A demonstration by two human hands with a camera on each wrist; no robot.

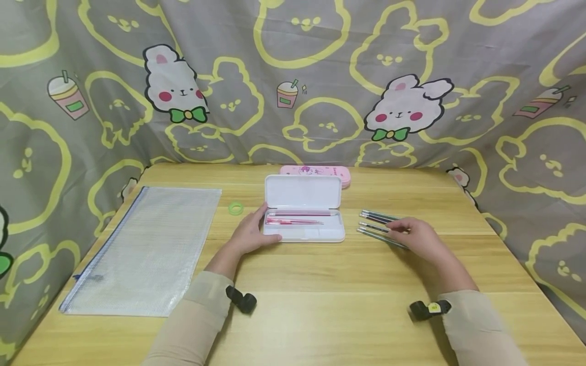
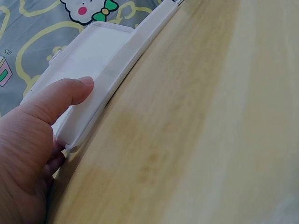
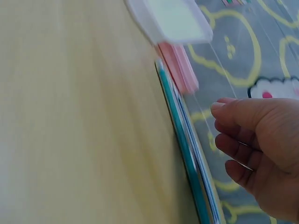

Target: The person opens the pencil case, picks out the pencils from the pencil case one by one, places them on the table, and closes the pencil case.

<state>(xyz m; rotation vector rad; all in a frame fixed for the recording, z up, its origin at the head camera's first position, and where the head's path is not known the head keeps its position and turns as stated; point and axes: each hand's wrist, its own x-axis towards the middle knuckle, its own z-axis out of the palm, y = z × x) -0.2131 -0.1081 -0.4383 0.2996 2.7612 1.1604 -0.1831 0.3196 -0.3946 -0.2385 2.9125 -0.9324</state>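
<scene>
Pencils [image 1: 380, 227] lie in a small bunch on the bench [image 1: 320, 305], just right of the open white pencil case [image 1: 303, 216]. Right hand [image 1: 418, 238] rests over their near ends, fingers loosely curled and touching them; a closed grip on any pencil can't be told. Left hand [image 1: 251, 233] steadies the case's left end, thumb pressed on its front edge. Pink pens [image 1: 293, 219] inside case. Mesh zip pouch [image 1: 146, 249] far left, green ring [image 1: 236, 207] beside case, pink case [image 1: 320, 172] behind.
</scene>
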